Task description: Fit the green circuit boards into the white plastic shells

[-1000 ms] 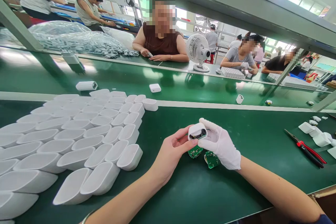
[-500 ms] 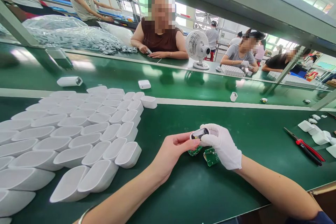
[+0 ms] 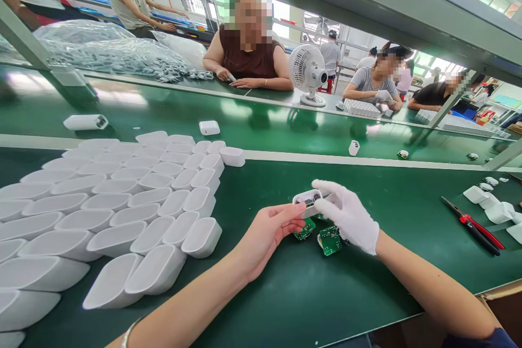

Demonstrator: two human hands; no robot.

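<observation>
Between the thumb and fingers of my bare left hand [image 3: 271,231] is a small white plastic housing [image 3: 299,197], its open side facing me with dark electronic parts inside. My right hand [image 3: 348,215], in a white glove, is at the housing's right end with thumb and fingers spread apart; whether a fingertip touches it I cannot tell. Below the hands, green circuit boards [image 3: 330,241] lie on the green table. Many empty white housings [image 3: 157,269] stand in close rows, open side up, to the left of my left hand.
Red-and-black pliers [image 3: 475,227] lie at the right near several white pieces [image 3: 495,209]. Beyond a pale strip [image 3: 281,157], a green conveyor [image 3: 261,130] carries scattered white units [image 3: 209,128]. A fan [image 3: 308,73] and co-workers are across it; a grey beam [image 3: 367,5] crosses overhead.
My right fingers have spread and loosened from the housing, while my left hand keeps hold of it. The white units on the conveyor have shifted left.
</observation>
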